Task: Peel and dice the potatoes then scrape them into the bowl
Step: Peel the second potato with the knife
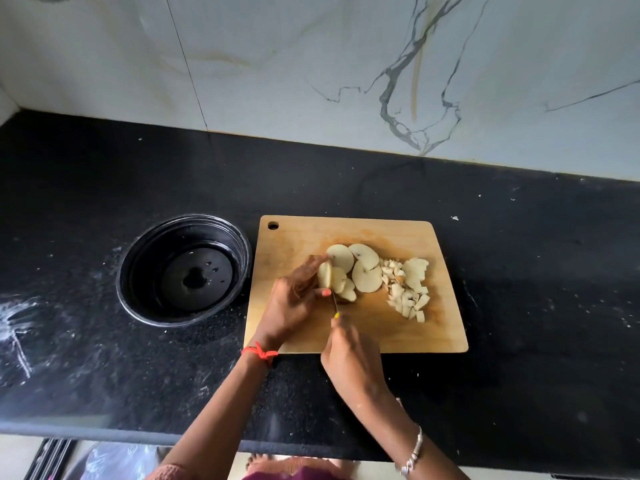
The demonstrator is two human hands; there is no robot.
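Right hand (pixel 349 344) is gripping the knife (pixel 334 302) and cutting the potato chunk (pixel 325 276), which the left hand (pixel 294 299) is pinching against the cutting board (pixel 381 233). Peeling looks done and dicing maybe half: a diced pile (pixel 408 299) is sitting right of the uncut slices (pixel 365 275). The bowl (pixel 142 271), left of the board, is holding no potato yet, only apparent water drops, so scraping is pending.

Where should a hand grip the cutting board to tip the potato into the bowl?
Probably the right edge of the cutting board, coming from the right. That margin is bare, the board lies flat, and the bowl sits just off the opposite, left edge. The diced pieces lie nearest that side, so keep fingers at the rim.
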